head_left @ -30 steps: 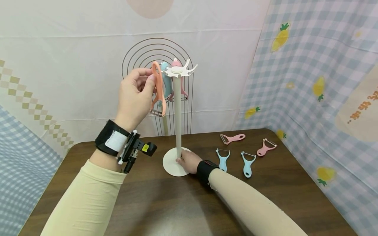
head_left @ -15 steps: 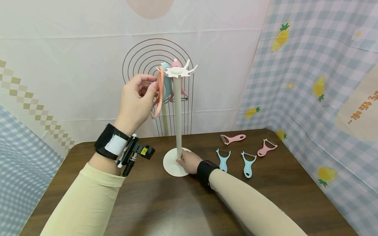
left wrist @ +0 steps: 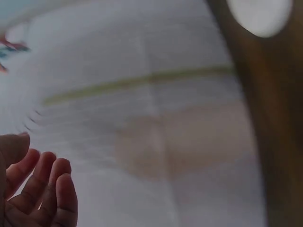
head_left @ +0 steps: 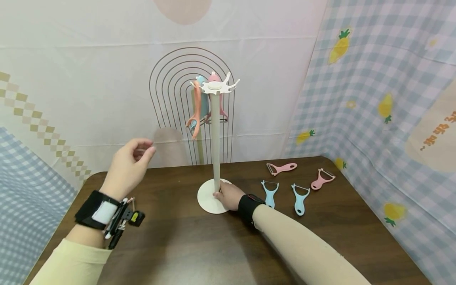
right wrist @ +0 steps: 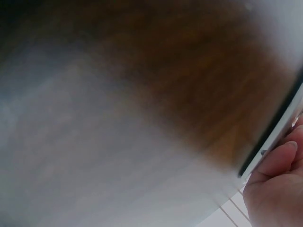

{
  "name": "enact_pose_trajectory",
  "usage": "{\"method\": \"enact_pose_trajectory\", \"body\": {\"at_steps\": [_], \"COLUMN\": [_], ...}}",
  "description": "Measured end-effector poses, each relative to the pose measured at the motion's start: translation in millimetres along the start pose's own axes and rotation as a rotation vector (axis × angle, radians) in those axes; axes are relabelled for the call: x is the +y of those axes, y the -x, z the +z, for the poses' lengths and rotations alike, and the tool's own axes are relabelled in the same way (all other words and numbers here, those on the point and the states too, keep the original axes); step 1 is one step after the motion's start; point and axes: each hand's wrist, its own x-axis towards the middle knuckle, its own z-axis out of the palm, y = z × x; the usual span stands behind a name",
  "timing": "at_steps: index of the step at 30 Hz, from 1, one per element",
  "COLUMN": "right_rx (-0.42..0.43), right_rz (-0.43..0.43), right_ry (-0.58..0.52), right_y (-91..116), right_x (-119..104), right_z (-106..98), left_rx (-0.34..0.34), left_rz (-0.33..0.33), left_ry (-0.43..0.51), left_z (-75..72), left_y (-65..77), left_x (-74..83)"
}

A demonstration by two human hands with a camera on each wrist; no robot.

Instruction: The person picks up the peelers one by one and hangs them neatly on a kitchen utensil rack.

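Printed cloth [head_left: 107, 99] backs the dark worktop [head_left: 185, 245], where the right hand [head_left: 230, 196] grips the white stand [head_left: 215, 146] low down and the orange peeler [head_left: 197, 107] hangs up top, apart from the relaxed left hand [head_left: 126, 170].

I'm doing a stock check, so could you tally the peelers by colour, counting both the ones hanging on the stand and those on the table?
Orange peeler: 1 (hanging)
Blue peelers: 3 (1 hanging, 2 lying)
Pink peelers: 3 (1 hanging, 2 lying)
Total visible: 7
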Motion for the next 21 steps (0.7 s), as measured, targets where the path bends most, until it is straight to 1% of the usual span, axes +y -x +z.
{"method": "enact_pose_trajectory", "body": {"at_steps": [4, 6, 10, 13, 15, 17, 19, 21], "right_rx": [-0.004, -0.006, -0.007, -0.014, -0.014, -0.016, -0.014, -0.015], "right_rz": [0.002, 0.005, 0.003, 0.006, 0.005, 0.005, 0.002, 0.004], "right_ry": [0.009, 0.008, 0.004, 0.008, 0.003, 0.001, -0.006, -0.004], "right_y": [0.3, 1.2, 2.7, 3.3, 4.0, 4.1, 4.4, 4.4], "right_x": [-0.6, -1.9, -3.6, -3.7, -4.1, -4.3, -4.6, -4.5], "right_z": [-1.1, -2.8, -5.4, -5.7, -5.5, -5.1, -5.0, -5.0], "left_rx": [-0.108, -0.18, -0.33, -0.414, -0.447, -0.46, -0.466, -0.476], "left_rz": [-0.04, -0.049, -0.092, -0.127, -0.137, -0.139, -0.155, -0.188], "left_ry": [-0.135, -0.194, -0.281, -0.343, -0.393, -0.441, -0.477, -0.498], "left_z": [-9.2, -14.1, -22.1, -25.2, -26.5, -27.7, -29.8, -32.2], "left_y": [22.9, 31.9, 46.1, 56.0, 62.9, 69.2, 74.5, 78.1], "left_x": [-41.0, -62.9, -103.2, -127.2, -140.5, -152.5, -162.6, -171.4]}}
